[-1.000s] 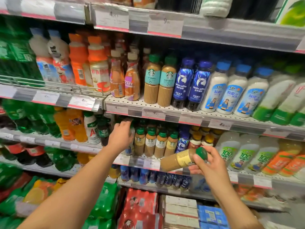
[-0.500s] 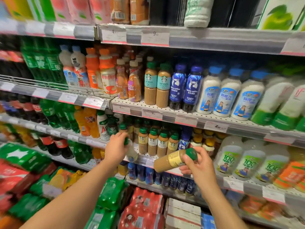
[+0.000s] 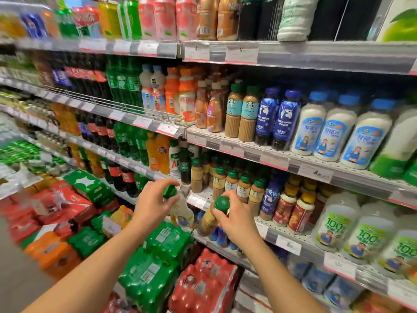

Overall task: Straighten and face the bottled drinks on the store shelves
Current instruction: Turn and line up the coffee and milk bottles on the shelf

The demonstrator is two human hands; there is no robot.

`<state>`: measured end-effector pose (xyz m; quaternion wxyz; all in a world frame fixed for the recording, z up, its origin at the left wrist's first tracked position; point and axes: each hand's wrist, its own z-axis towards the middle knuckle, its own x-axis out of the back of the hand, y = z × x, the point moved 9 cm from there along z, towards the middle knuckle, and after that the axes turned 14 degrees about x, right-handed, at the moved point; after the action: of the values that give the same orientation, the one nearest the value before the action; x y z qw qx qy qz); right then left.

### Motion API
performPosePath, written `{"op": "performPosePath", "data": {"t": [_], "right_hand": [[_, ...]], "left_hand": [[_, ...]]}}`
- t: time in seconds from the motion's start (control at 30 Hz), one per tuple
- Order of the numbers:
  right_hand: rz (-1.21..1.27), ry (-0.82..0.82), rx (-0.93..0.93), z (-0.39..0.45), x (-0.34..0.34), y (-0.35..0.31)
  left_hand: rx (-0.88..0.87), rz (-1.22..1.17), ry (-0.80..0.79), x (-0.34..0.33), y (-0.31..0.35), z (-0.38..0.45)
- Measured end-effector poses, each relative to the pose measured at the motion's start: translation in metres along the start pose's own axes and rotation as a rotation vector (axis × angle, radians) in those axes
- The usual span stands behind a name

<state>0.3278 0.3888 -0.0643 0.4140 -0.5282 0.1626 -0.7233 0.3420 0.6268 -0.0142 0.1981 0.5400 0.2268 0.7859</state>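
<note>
Green-capped bottle (image 3: 180, 207) in left hand (image 3: 153, 203), coffee bottle (image 3: 211, 219) in right hand (image 3: 237, 220)

Both bare forearms extended forward, left hand (image 3: 153, 203) curled around a bottle neck, right hand (image 3: 235, 219) clasped just beneath a bottle cap, hands held near each other.

Motion blur smears the shelves and stacked drink packs (image 3: 29, 213) left of the left hand (image 3: 151, 205), leaving their labels unreadable. That hand's fingers cover the neck of a pale green-capped bottle (image 3: 182, 210); the right hand (image 3: 234, 219) hides the shoulder of a coffee bottle (image 3: 207, 221). Price tags (image 3: 287, 245) just right of it are too small to read.
</note>
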Motion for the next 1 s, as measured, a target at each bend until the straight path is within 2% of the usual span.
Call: {"op": "performPosePath", "data": {"t": [0.23,0.4,0.6,0.8,1.0], "right_hand": [[-0.072,-0.086,-0.06,0.024,-0.018,0.006],[-0.337,-0.198,-0.047,0.069,-0.029,-0.001],[-0.532,-0.153,-0.127,0.13,-0.033,0.004],[-0.583,-0.069,-0.214,0.18,-0.05,0.015],[-0.692,-0.013,-0.322,0.203,-0.064,0.045]], "left_hand": [[0.049,-0.097,0.01,0.013,-0.02,-0.001],[0.026,-0.174,-0.035,0.009,-0.032,0.023],[-0.033,-0.218,-0.059,0.013,-0.058,0.066],[-0.089,-0.249,-0.093,0.009,-0.092,0.11],[-0.066,-0.289,-0.187,-0.014,-0.127,0.135]]}}
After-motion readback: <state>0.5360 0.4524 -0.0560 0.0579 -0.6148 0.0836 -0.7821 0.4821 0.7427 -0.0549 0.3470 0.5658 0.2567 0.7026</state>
